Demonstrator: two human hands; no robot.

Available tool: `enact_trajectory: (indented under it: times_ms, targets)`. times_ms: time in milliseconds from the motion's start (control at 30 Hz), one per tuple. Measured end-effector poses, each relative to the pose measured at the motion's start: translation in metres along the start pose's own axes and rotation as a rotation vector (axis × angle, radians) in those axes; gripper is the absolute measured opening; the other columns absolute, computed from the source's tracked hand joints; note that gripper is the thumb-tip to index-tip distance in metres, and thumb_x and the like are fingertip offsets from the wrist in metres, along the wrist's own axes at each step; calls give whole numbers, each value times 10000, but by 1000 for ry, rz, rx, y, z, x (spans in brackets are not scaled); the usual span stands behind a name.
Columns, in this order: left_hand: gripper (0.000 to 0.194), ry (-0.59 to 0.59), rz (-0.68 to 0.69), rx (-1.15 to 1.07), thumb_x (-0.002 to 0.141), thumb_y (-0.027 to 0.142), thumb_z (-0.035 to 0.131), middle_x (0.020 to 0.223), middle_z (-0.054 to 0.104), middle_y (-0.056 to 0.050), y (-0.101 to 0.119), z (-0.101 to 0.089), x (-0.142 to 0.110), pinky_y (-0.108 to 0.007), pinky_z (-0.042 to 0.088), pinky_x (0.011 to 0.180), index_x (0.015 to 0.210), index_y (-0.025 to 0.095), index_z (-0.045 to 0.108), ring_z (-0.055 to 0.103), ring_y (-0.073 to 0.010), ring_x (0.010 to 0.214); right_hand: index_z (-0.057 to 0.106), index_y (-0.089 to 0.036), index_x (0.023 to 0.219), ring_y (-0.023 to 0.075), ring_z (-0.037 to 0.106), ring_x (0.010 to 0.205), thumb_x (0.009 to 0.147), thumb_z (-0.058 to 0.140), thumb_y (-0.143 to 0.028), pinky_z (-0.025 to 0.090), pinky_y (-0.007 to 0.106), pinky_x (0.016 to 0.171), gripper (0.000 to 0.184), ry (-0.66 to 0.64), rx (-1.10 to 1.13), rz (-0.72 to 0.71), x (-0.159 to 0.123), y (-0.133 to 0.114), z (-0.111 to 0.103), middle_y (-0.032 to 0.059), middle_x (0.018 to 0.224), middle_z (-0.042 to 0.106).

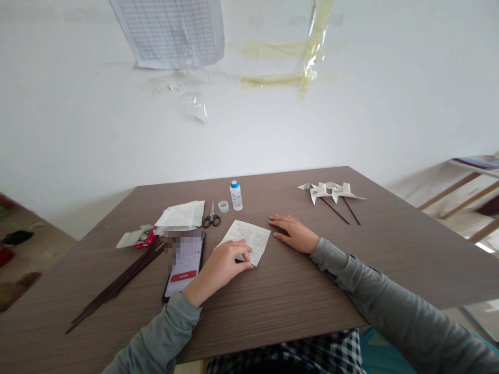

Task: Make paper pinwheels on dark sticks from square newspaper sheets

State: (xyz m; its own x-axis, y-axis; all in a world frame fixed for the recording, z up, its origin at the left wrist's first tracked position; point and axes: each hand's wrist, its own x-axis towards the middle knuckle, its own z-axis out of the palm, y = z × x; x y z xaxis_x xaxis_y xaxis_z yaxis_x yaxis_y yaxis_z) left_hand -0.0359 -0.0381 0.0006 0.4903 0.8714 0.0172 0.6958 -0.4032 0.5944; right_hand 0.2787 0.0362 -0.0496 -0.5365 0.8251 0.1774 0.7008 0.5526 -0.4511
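A square of printed paper (255, 234) lies on the brown table at the middle. My left hand (224, 265) is over its near edge, fingers bent, with thumb and forefinger close together at the paper's near corner. Part of the sheet is hidden beneath this hand. To the right of the paper, my right hand (294, 234) rests palm down on the table, fingers stretched out and holding nothing. Two paper pinwheels (320, 193) on dark sticks (336, 211) lie at the back right.
Behind the paper stand a blue-capped bottle (236, 197), a small clear cup (223, 206) and black-handled scissors (211, 220). Leftward are a paper stack (181, 215), a red box (146, 237), dark sticks (117, 280) and a phone (185, 265). A white wall (241, 140) borders the table's back.
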Motion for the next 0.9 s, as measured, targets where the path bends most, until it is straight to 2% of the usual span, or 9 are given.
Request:
enact_trajectory:
  times_ms: [100, 167, 300, 367, 433, 567, 700, 800, 900]
  targets:
    - [83, -3, 16, -24, 967, 343, 919, 1348, 928, -65, 0, 2, 1, -534, 428, 1444, 908, 295, 886, 749, -365, 1536, 731, -262, 1662, 361, 643, 1655, 1210, 595, -394, 473, 650, 1428, 490, 70, 45, -12, -1, -2, 0, 150, 1744, 699]
    - [64, 9, 48, -32, 1008, 349, 875, 1308, 934, -67, 1, 3, 1, -520, 456, 1432, 1000, 289, 899, 784, -350, 1480, 706, -258, 1688, 359, 629, 1669, 1219, 582, -384, 470, 653, 1431, 501, 117, 54, -45, -3, -6, 2, 157, 1773, 669]
    - [244, 216, 47, 20, 1086, 236, 699, 1432, 884, -132, 0, 12, 3, -470, 606, 1305, 1259, 227, 870, 818, -327, 1401, 635, -275, 1752, 367, 543, 1738, 1198, 660, -344, 431, 695, 1440, 559, 137, 32, -198, -5, -22, 10, 167, 1855, 568]
    - [335, 314, -11, 116, 1057, 191, 703, 1476, 854, -178, -4, 21, 4, -507, 611, 1305, 1370, 182, 824, 801, -349, 1431, 611, -256, 1777, 368, 566, 1721, 1193, 687, -352, 437, 670, 1445, 597, 104, 32, -286, -6, -31, 16, 183, 1852, 566]
    - [406, 343, -69, 225, 1025, 184, 744, 1509, 826, -222, -10, 31, 5, -568, 604, 1315, 1427, 139, 786, 776, -383, 1473, 632, -297, 1769, 347, 614, 1685, 1190, 704, -378, 425, 610, 1469, 589, 73, 27, -330, -6, -37, 22, 146, 1817, 618]
    - [497, 307, -104, 406, 1094, 251, 690, 1716, 680, -302, -16, 46, 2, -666, 520, 1381, 1559, 77, 726, 640, -452, 1646, 776, -409, 1625, 332, 712, 1589, 1171, 739, -406, 470, 553, 1456, 455, 62, 1, -309, -5, -41, 26, 54, 1703, 738]
    - [562, 216, -108, 539, 1172, 285, 572, 1826, 567, -276, -12, 49, -2, -730, 484, 1388, 1686, 83, 674, 533, -494, 1723, 884, -438, 1436, 318, 807, 1452, 1170, 728, -376, 526, 563, 1415, 314, 87, -10, -294, -4, -39, 21, 23, 1587, 821]
    - [588, 200, -141, 624, 1187, 349, 587, 1835, 564, -248, -6, 45, -6, -733, 479, 1392, 1718, 114, 674, 515, -525, 1726, 930, -403, 1291, 304, 853, 1357, 1190, 685, -352, 540, 567, 1402, 269, 105, -38, -298, -6, -37, 17, 24, 1505, 868]
    - [644, 188, -205, 664, 1190, 448, 610, 1838, 559, -252, -1, 40, -8, -730, 456, 1406, 1733, 106, 660, 512, -533, 1725, 943, -311, 1093, 295, 897, 1214, 1215, 630, -328, 539, 605, 1397, 336, 133, -94, -307, -7, -35, 15, 59, 1364, 922]
